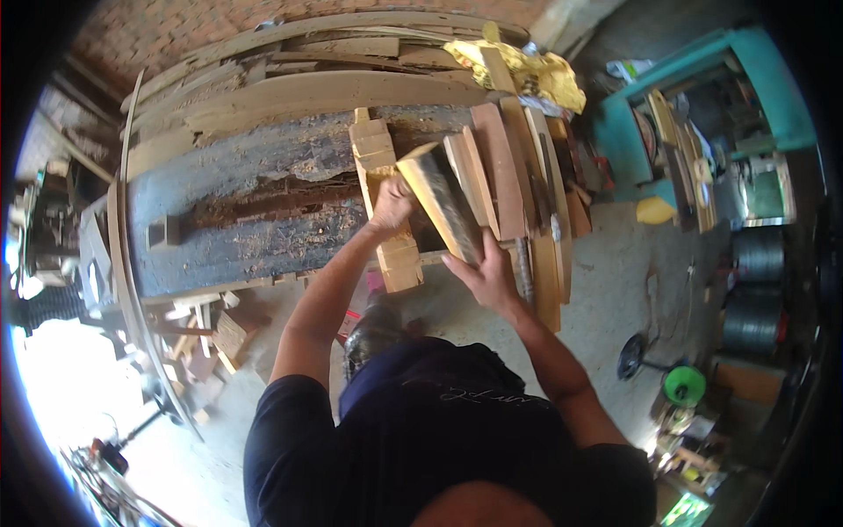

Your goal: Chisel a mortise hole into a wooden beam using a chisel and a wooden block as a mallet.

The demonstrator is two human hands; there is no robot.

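A thick wooden block (439, 198), pale yellow on one long side and dark and rough on another, is tilted over the bench. My right hand (487, 274) grips its lower end, thumb along the near side. My left hand (393, 206) is closed beside the block's upper left edge, over a notched pale beam (399, 259); whatever its fingers hold is hidden. That beam lies across the dark, worn workbench (246, 246), which is strewn with shavings.
Several planks (500, 167) lie side by side right of the block. Long boards (325, 97) are stacked behind, with a yellow cloth or sheet (553, 75) at their right end. A turquoise frame (773, 92) stands far right. Wood offcuts (233, 334) litter the floor at left.
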